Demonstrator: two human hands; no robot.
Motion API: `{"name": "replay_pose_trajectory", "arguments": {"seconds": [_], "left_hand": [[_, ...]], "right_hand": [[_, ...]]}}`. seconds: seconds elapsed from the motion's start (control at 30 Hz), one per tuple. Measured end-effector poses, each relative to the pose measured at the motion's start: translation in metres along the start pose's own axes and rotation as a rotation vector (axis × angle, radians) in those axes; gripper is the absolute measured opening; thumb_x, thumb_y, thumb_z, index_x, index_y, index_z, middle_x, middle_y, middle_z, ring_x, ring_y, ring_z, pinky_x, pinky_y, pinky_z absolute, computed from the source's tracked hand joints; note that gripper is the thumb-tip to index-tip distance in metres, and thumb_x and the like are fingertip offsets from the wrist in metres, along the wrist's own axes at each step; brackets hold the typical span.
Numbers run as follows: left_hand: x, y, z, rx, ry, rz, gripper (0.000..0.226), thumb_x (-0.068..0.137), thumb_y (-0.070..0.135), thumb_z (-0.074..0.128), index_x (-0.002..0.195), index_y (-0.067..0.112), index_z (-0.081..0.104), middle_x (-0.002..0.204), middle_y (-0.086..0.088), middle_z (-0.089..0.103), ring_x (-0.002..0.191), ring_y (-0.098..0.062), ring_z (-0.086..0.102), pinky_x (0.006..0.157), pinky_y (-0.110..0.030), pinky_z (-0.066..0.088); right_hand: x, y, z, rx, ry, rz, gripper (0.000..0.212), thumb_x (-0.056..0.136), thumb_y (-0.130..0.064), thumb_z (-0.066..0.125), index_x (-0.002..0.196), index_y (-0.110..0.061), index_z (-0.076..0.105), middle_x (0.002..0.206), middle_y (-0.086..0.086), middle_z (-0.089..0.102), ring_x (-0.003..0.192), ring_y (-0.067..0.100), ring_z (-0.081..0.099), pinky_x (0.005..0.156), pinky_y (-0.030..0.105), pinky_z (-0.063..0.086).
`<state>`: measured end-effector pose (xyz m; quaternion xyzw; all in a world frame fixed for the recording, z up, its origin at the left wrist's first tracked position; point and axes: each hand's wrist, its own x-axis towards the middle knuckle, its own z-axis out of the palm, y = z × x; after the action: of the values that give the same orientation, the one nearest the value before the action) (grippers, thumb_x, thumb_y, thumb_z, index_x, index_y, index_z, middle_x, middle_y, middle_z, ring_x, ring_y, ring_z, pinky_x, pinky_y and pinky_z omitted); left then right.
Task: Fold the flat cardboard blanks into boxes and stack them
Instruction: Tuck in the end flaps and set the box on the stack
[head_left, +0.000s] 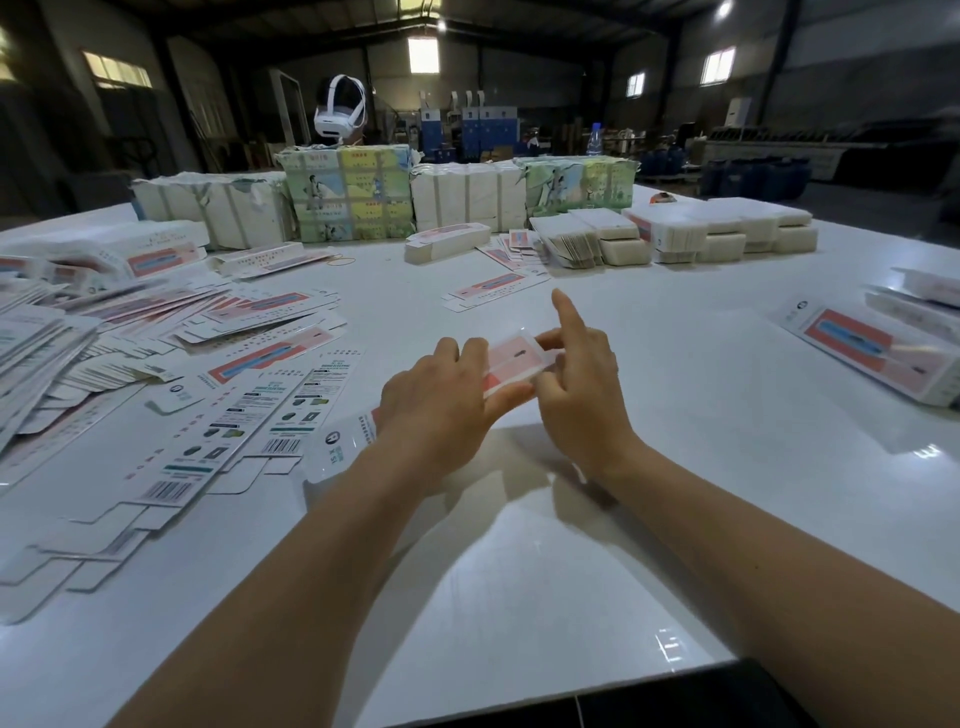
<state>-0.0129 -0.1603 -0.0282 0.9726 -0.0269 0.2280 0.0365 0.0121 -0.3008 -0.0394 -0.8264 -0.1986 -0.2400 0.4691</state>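
Two bare forearms reach in from the near edge over the white table (519, 597). The left hand (436, 410) grips one cardboard blank (511, 364) from above, fingers curled over its pink face and thumb underneath, holding it just off the tabletop near the middle of the scene. The blank's near end, white with a round logo, sticks out beneath the left wrist. The right hand (582, 384) pinches the blank's far right end, thumb and middle fingers closed narrowly on the edge, while its index finger points straight up and away, touching nothing.

To the near left, two long flat blanks (218, 452) lie face down, side by side and overlapping, barcodes showing. Farther left sprawls a loose heap of blanks (104, 332), too many and too overlapped to count.

On the right edge, a folded box (878, 353) with a red and blue panel lies flat, more white pieces behind it partly cut off.

Beyond the hands, one single blank (493, 291) lies alone on the table. Past it, a short stack of blanks (447, 241), then a few scattered small cards and a rubber band (340, 258).

At the far side, four wrapped bundles (348, 192) stand in a row: two white, two printed green and yellow. Right of them sit low stacks of white blanks (727, 234). A white headset (340, 109) shows above the tallest bundle, and one water bottle (596, 137) stands behind the row.
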Motion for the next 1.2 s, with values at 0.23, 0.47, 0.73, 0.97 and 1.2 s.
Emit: {"name": "replay_pose_trajectory", "arguments": {"seconds": [0.23, 0.47, 0.73, 0.97, 1.2], "left_hand": [[0.003, 0.004, 0.005, 0.08, -0.016, -0.022, 0.065, 0.085, 0.07, 0.022, 0.123, 0.021, 0.04, 0.11, -0.002, 0.05, 0.095, -0.025, 0.055, 0.064, -0.034, 0.035], [0.002, 0.0, 0.004, 0.062, 0.003, -0.02, 0.065, 0.084, 0.07, 0.024, 0.124, 0.021, 0.04, 0.112, -0.003, 0.05, 0.096, -0.024, 0.054, 0.065, -0.034, 0.037], [0.001, 0.003, 0.004, 0.108, 0.053, 0.026, 0.072, 0.08, 0.073, 0.02, 0.127, 0.022, 0.038, 0.114, -0.002, 0.051, 0.097, -0.024, 0.052, 0.07, -0.034, 0.036], [0.001, 0.002, 0.005, 0.119, 0.053, 0.051, 0.068, 0.084, 0.07, 0.024, 0.132, 0.023, 0.032, 0.118, 0.0, 0.052, 0.1, -0.024, 0.05, 0.073, -0.036, 0.039], [0.001, -0.006, 0.006, 0.121, 0.057, 0.053, 0.068, 0.085, 0.07, 0.026, 0.133, 0.023, 0.032, 0.118, 0.0, 0.052, 0.1, -0.023, 0.05, 0.071, -0.034, 0.037]], "right_hand": [[-0.001, 0.003, 0.004, -0.187, 0.002, -0.063, 0.058, 0.092, -0.008, 0.032, 0.149, -0.011, 0.024, 0.128, 0.013, 0.056, 0.123, 0.026, 0.043, 0.112, 0.05, 0.02], [0.015, 0.011, -0.01, 0.18, 0.153, 0.233, 0.052, 0.093, -0.002, 0.039, 0.143, -0.014, 0.038, 0.119, 0.0, 0.056, 0.112, 0.016, 0.048, 0.097, 0.029, 0.036], [0.03, 0.01, -0.029, 1.237, 0.031, 1.045, 0.038, 0.102, -0.022, 0.031, 0.073, -0.005, 0.048, 0.053, 0.011, 0.06, 0.053, 0.027, 0.062, 0.054, 0.048, 0.055], [0.026, 0.014, -0.033, 1.312, -0.183, 1.003, 0.017, 0.086, -0.008, 0.05, 0.089, 0.001, 0.064, 0.097, 0.024, 0.071, 0.09, 0.04, 0.069, 0.076, 0.057, 0.055], [0.025, 0.013, -0.023, 1.242, -0.26, 0.842, 0.03, 0.09, -0.011, 0.051, 0.081, 0.004, 0.076, 0.096, 0.021, 0.071, 0.084, 0.032, 0.071, 0.07, 0.041, 0.06]]}}
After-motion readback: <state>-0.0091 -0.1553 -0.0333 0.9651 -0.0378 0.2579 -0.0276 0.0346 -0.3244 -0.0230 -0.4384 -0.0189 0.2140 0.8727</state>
